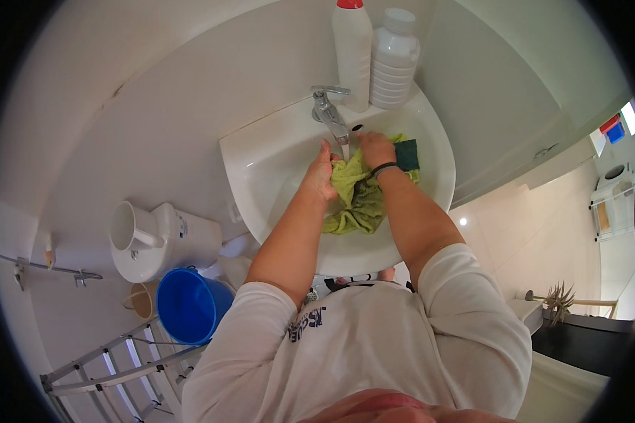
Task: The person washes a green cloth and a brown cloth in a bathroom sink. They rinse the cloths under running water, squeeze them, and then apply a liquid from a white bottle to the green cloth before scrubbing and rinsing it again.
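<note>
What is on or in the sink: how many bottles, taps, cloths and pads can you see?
Bottles: 2 (red-capped bottle, ribbed bottle)
Taps: 1 (metal tap)
Cloths: 1 (yellow-green cloth)
Pads: 1 (dark green pad)
Total: 5

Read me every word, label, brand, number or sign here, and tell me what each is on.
White shirt: dark lettering on its front, partly lost in the folds; I leave its wording uncopied.
White lidded container: a small dark-printed label on its side, too small to read.
Yellow-green cloth, dark green pad and the two white bottles: no print I can make out.
</note>
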A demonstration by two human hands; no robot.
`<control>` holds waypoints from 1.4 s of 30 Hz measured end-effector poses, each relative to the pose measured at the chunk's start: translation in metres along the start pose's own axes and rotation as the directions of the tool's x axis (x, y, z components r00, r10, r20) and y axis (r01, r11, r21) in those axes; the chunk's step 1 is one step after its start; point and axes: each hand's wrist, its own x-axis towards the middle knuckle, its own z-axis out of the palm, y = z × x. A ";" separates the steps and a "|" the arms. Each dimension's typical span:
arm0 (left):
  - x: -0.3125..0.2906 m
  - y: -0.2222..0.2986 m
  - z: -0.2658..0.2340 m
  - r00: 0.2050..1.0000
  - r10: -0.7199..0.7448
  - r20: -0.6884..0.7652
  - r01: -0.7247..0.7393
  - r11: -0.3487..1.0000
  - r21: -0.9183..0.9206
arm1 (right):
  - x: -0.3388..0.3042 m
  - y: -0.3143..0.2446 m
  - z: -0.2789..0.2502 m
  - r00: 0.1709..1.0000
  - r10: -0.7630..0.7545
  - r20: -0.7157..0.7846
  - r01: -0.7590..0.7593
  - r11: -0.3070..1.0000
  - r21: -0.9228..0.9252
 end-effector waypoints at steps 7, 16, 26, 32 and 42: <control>-0.011 0.006 0.000 0.972 0.131 0.197 -0.236 0.463 0.854 | 0.007 -0.007 -0.050 0.954 0.292 0.073 -0.290 0.829 0.479; 0.004 0.020 -0.016 0.979 0.206 -0.006 -0.206 0.978 -0.040 | 0.002 -0.001 -0.041 0.836 -0.136 0.532 -0.083 0.927 0.367; 0.027 -0.017 -0.040 0.982 0.080 -0.172 -0.083 0.996 -0.012 | -0.054 -0.096 -0.001 0.878 -0.463 -0.121 0.455 0.731 0.508; -0.014 -0.008 0.018 0.971 0.027 -0.236 0.051 0.947 0.317 | -0.020 -0.048 0.013 0.981 0.143 0.130 -0.179 0.926 0.333; 0.036 -0.016 -0.036 0.947 0.220 0.234 -0.312 0.801 0.511 | -0.041 -0.066 0.014 0.961 -0.276 0.013 0.265 0.932 0.248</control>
